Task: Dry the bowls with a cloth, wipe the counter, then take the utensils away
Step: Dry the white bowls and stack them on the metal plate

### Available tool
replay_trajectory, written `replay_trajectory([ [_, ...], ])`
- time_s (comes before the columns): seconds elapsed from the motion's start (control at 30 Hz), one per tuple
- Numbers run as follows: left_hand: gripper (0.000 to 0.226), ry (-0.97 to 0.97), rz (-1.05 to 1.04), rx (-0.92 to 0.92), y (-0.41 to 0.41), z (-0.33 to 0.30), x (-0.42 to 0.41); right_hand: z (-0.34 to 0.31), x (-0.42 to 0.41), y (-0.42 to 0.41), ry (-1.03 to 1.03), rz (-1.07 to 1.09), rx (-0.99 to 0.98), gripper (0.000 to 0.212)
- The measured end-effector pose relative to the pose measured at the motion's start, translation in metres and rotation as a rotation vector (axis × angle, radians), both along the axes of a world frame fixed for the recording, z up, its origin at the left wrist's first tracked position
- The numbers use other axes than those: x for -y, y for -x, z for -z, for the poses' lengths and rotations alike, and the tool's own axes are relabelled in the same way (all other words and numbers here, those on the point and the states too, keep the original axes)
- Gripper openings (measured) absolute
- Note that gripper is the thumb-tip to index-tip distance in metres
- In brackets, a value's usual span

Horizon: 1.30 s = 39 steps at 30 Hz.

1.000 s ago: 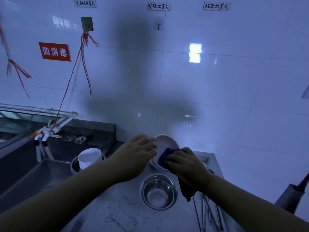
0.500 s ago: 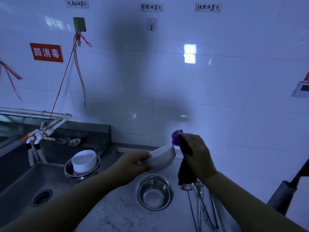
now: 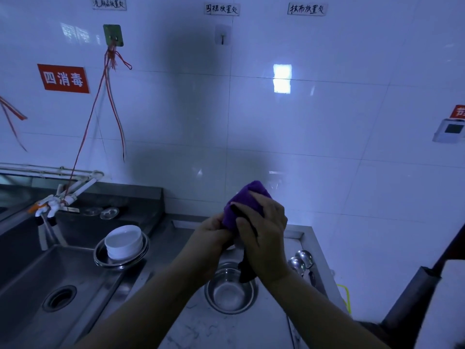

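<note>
Both hands met above the counter (image 3: 251,328), wrapped in a purple cloth (image 3: 245,205). The right hand (image 3: 264,230) lay over the cloth with its fingers (image 3: 254,197) curled round it, and a dark tail of the cloth hung straight down past the wrist — its long axis upright. The left hand (image 3: 210,234) clasped the bundle from the left; a pale sliver below the cloth suggested a bowl inside, though it was almost wholly hidden, so which way it faced could not be told. Directly beneath the hands a steel bowl (image 3: 230,293) sat mouth-up on the counter. To its right lay spoons (image 3: 300,260), bowls toward the far wall, handles running nearward. At the left — on the sink (image 3: 37,285) edge — a white bowl (image 3: 123,241) stood upright in a steel dish (image 3: 120,260).
</note>
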<state>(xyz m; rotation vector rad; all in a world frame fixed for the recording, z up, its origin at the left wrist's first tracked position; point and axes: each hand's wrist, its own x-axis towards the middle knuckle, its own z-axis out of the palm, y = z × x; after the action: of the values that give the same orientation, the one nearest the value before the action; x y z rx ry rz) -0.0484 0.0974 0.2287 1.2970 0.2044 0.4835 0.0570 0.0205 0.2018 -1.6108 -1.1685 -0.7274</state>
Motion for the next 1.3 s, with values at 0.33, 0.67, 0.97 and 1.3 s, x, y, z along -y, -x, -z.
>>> replay_trajectory([
  [0.33,0.030,0.069,0.042,0.081,0.006,0.004,-0.008,-0.038,0.008,-0.026,-0.006,-0.161,-0.876,0.032],
  [0.67,0.026,0.308,-0.094,0.117,0.004,0.003,-0.009,-0.002,0.011,0.007,-0.011,0.073,-0.280,0.033],
  [0.97,0.025,0.398,-0.082,0.080,0.018,-0.004,-0.017,0.012,0.034,-0.009,0.091,0.038,0.083,0.034],
  [1.3,0.022,0.398,-0.039,0.028,0.009,-0.003,0.005,-0.017,0.007,0.003,0.055,-0.010,-0.145,0.033],
])
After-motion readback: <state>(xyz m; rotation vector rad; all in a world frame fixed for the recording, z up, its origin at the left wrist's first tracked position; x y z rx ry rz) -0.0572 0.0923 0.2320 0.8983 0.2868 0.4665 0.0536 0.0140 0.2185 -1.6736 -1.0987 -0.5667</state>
